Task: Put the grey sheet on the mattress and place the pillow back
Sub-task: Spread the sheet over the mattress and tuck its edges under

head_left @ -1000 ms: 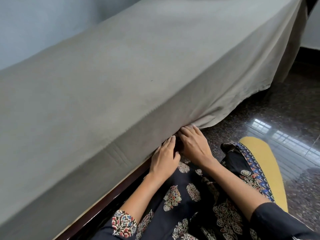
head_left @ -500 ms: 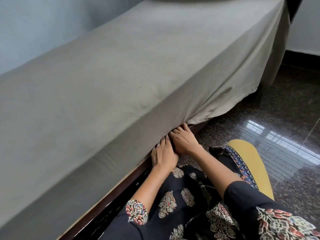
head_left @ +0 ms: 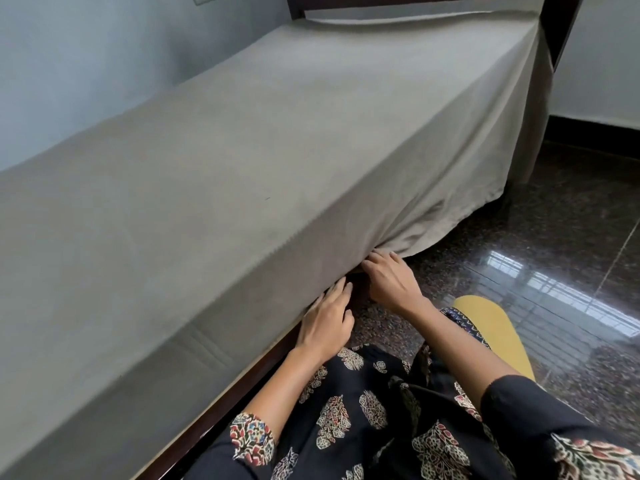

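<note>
Grey sheet (head_left: pixel 242 150) covers the whole top of the mattress and looks tucked along the near side edge up to the hands; beyond them, toward the far corner, it hangs loose to the floor (head_left: pixel 519 237), so tucking seems partly done; no pillow shows. The left hand (head_left: pixel 325 323) lies flat, fingers straight, pressing the hem in above the bed frame (head_left: pixel 221 403); the right hand (head_left: pixel 391 282) meets the gathered cloth with bent fingers; whether it pinches, I cannot tell.

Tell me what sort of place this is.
Probably a bedroom: a grey sheet draped long and flat over a dark wooden bed frame, a headboard at the far end, a polished stone floor.
</note>
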{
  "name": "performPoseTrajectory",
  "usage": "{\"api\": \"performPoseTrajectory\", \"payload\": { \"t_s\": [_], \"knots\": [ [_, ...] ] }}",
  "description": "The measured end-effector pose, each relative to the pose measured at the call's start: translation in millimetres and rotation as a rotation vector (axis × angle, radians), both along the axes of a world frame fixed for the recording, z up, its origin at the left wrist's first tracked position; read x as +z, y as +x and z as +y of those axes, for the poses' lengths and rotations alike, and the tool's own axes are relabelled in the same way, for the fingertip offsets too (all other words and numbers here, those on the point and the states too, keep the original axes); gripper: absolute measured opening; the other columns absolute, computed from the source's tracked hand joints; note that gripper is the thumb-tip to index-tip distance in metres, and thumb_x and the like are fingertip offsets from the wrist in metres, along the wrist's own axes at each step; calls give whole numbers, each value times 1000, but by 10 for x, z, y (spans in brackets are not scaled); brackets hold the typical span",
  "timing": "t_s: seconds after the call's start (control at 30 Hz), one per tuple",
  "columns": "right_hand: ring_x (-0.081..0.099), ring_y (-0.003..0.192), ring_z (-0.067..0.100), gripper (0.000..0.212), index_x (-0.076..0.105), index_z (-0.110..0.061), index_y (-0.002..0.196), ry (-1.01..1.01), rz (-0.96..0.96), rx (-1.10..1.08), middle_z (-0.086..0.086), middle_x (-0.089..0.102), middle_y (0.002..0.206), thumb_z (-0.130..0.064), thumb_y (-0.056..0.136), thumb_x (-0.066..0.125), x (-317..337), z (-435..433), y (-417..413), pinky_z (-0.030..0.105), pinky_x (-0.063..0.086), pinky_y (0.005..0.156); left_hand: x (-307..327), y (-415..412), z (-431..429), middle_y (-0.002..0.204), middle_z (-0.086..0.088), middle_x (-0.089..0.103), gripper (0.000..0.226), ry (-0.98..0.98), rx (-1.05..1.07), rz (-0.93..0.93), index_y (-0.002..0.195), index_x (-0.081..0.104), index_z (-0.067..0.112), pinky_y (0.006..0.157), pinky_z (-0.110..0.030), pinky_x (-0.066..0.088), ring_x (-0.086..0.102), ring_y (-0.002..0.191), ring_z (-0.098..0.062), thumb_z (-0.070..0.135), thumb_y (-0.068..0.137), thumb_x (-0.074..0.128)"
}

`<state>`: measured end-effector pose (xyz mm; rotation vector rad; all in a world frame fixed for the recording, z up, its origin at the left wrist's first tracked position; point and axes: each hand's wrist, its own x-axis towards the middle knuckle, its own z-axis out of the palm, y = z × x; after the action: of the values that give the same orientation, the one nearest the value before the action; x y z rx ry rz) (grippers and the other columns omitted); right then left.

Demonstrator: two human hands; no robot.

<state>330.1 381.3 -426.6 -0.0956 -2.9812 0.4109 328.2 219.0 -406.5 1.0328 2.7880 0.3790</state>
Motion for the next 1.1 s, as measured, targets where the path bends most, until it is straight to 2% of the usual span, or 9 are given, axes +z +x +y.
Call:
{"api": "performPoseTrajectory", "payload": {
  "t_s": [0.1,0.2,0.37,0.53,0.67,0.77,0.87,0.93,1.1],
  "knots": [
    [32,139,21,51,51,-16,132,63,10,-7,1,47,142,-12,81,51,-93,29,27,42,32,103,-56,-46,-23,158,3,19,56,22,-12,0,150,25,14,115,-21,11,20,144,-11,19,96,41],
    [37,135,25,45,54,-16,129,113,52,-25,2,52,138,-16,84,49,-85,37,-14,45,33,99,-92,-87,-30,157,2,21,55,52,-25,-7,149,27,13,116,-22,11,21,144,-12,16,96,42],
    [26,138,24,44,46,-20,138,196,-174,-40,-3,46,141,-26,94,40,5,34,-251,50,8,115,-140,-140,73,158,-2,19,58,-16,-15,5,150,21,11,116,-25,13,20,144,-14,18,96,40],
    [26,137,23,49,43,-22,140,189,-200,-32,-5,51,136,-30,91,42,-74,67,-341,48,-7,116,-108,-218,368,153,-8,31,62,-106,143,-38,149,22,11,113,-34,23,32,138,-23,27,93,45],
    [18,143,22,58,38,-18,143,144,-335,108,-1,39,148,-28,87,49,77,194,-365,46,-2,117,-85,-234,645,144,-9,42,56,-121,319,-159,138,37,11,110,-37,26,38,134,-26,33,89,52],
    [49,123,23,49,62,-18,125,-233,-82,34,4,61,128,-9,78,51,46,289,-188,30,29,106,-123,-229,783,145,-6,41,59,-146,425,-200,141,33,18,114,-37,17,32,137,-21,35,88,53],
    [63,102,18,37,73,-11,106,-885,232,-516,4,72,104,1,79,50,77,308,-58,20,44,81,-128,-200,844,145,-4,41,70,-170,459,-162,144,27,24,114,-40,15,31,138,-20,40,83,60],
    [62,95,17,26,73,-9,102,-1034,193,-683,4,70,96,-5,83,55,142,374,-195,21,43,73,-129,-227,830,144,-4,42,75,-170,440,-181,145,25,26,114,-40,17,32,137,-20,42,81,62],
    [66,86,29,24,70,-4,91,-1071,-101,-696,15,70,91,-17,71,72,158,633,-588,40,56,78,-120,-261,738,144,-8,42,79,-148,384,-220,147,23,21,114,-38,18,33,137,-22,41,80,59]
  ]
}}
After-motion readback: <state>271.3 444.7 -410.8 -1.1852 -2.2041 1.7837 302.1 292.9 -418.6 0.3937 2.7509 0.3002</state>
